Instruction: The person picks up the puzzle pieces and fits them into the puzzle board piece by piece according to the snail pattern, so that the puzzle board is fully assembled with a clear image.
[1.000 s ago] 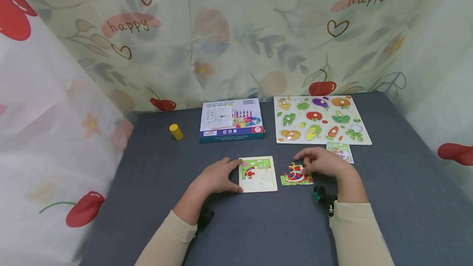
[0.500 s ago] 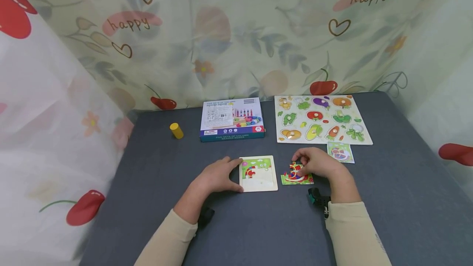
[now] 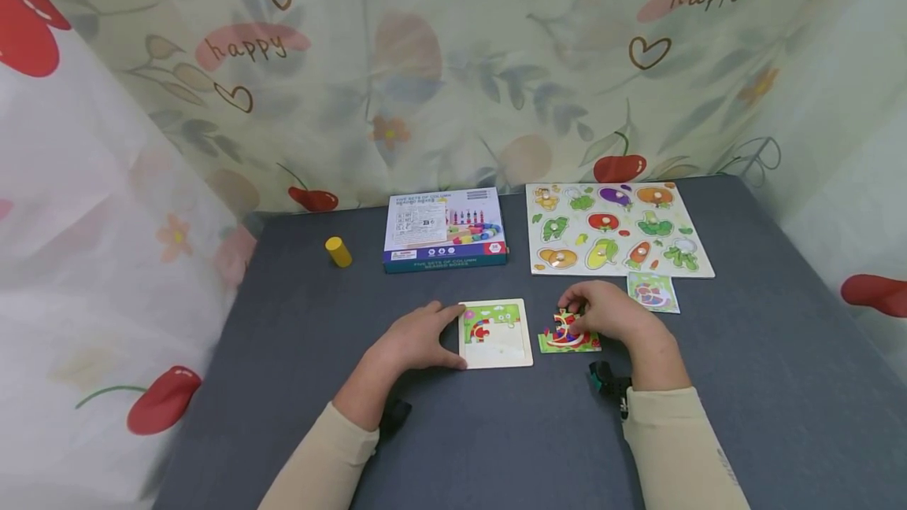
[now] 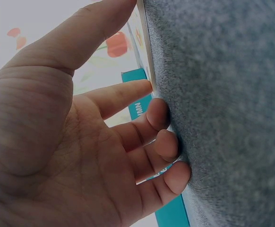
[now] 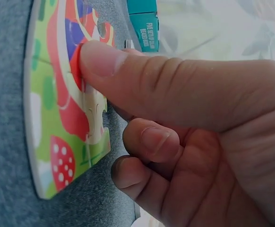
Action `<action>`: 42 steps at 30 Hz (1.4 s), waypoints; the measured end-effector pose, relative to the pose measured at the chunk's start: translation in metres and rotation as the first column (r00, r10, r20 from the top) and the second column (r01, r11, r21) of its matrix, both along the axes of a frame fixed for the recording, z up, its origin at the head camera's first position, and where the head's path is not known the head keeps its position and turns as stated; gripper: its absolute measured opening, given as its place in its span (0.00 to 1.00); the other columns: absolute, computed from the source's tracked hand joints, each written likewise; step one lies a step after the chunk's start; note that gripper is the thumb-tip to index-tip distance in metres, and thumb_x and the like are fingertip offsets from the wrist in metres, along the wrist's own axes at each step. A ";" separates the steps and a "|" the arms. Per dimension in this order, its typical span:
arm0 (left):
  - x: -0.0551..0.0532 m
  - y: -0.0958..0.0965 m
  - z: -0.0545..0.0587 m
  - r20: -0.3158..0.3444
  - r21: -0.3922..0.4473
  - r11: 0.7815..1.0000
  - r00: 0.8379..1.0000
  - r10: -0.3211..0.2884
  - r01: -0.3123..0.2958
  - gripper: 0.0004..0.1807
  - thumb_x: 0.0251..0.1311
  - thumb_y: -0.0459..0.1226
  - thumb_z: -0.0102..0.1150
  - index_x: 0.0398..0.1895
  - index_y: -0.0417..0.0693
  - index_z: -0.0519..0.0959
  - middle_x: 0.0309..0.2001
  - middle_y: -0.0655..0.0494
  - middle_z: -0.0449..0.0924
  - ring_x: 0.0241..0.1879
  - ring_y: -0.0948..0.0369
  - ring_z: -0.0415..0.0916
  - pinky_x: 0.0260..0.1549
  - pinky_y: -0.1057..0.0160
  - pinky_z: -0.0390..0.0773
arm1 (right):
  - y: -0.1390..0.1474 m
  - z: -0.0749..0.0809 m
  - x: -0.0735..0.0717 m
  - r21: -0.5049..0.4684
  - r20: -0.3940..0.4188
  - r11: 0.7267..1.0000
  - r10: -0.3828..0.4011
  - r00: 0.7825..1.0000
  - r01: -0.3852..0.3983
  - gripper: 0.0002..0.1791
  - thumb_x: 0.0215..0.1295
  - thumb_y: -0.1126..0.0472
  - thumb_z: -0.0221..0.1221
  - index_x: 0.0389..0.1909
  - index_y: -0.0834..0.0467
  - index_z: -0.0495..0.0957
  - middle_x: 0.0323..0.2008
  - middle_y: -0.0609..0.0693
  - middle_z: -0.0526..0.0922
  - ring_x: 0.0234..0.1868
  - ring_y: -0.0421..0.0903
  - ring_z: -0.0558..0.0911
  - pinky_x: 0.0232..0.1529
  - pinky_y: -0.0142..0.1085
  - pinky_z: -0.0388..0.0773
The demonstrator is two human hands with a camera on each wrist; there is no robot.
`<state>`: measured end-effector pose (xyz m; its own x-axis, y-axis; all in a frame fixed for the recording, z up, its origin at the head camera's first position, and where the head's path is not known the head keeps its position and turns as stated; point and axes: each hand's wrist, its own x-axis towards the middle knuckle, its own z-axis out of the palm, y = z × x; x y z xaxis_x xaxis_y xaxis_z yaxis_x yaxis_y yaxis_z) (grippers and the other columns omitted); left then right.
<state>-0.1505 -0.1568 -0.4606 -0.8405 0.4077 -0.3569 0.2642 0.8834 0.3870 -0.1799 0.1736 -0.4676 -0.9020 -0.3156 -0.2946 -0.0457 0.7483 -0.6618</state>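
In the head view, a square puzzle tray (image 3: 497,350) lies flat, with several jigsaw pieces filling its top and left parts. My left hand (image 3: 416,339) holds the tray by its left side, thumb at the near corner and index finger at the far corner. Its other fingers rest loosely curled on the cloth in the left wrist view. Right of the tray lies a joined group of jigsaw pieces (image 3: 570,345), green, red and blue. My right hand (image 3: 608,312) pinches a jigsaw piece (image 5: 74,35) at this group's upper part, its thumb on the printed face; the index fingertip is hidden in the right wrist view.
A picture card (image 3: 653,294) lies beyond the right hand, touching a vegetable puzzle board (image 3: 616,246). A bead-set box (image 3: 446,250) and a yellow cylinder (image 3: 338,253) stand farther back on the dark tablecloth (image 3: 489,431). Printed curtains (image 3: 460,101) hang behind the table.
My right hand has shifted slightly left, and its thumb and index finger have settled on the piece at the group's upper part. The left hand and the tray stay where they were.
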 end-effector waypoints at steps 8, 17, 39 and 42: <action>-0.001 0.001 -0.003 -0.007 0.000 1.000 1.000 0.006 -0.006 0.52 0.50 0.60 0.76 0.78 0.58 0.66 0.62 0.47 0.72 0.54 0.51 0.71 0.57 0.44 0.74 | -0.001 0.003 0.001 0.040 -0.028 0.998 0.054 0.998 -0.052 0.18 0.58 0.66 0.72 0.51 0.63 0.85 0.43 0.53 0.84 0.42 0.49 0.79 0.49 0.49 0.78; -0.001 0.001 -0.003 0.005 0.003 1.000 1.000 0.003 -0.003 0.52 0.50 0.59 0.76 0.78 0.57 0.66 0.62 0.47 0.73 0.53 0.52 0.71 0.56 0.45 0.74 | 0.003 0.014 0.004 0.034 -0.044 0.998 0.061 0.997 -0.060 0.21 0.58 0.65 0.70 0.54 0.64 0.84 0.43 0.53 0.84 0.41 0.49 0.78 0.45 0.46 0.78; -0.001 0.001 -0.002 0.004 0.005 1.000 1.000 0.012 -0.012 0.52 0.49 0.59 0.77 0.78 0.58 0.66 0.61 0.47 0.73 0.53 0.52 0.71 0.56 0.45 0.75 | 0.011 0.079 0.039 -0.146 -0.281 0.986 0.035 0.959 -0.079 0.20 0.62 0.68 0.66 0.56 0.60 0.82 0.34 0.52 0.70 0.28 0.45 0.66 0.33 0.39 0.68; -0.001 0.001 -0.002 0.003 0.004 1.000 1.000 0.011 -0.011 0.52 0.50 0.59 0.77 0.78 0.58 0.66 0.61 0.48 0.73 0.53 0.52 0.71 0.56 0.45 0.75 | 0.009 0.083 0.042 -0.179 -0.322 0.978 0.042 0.946 -0.105 0.20 0.62 0.70 0.66 0.56 0.59 0.82 0.35 0.51 0.71 0.28 0.45 0.67 0.34 0.37 0.69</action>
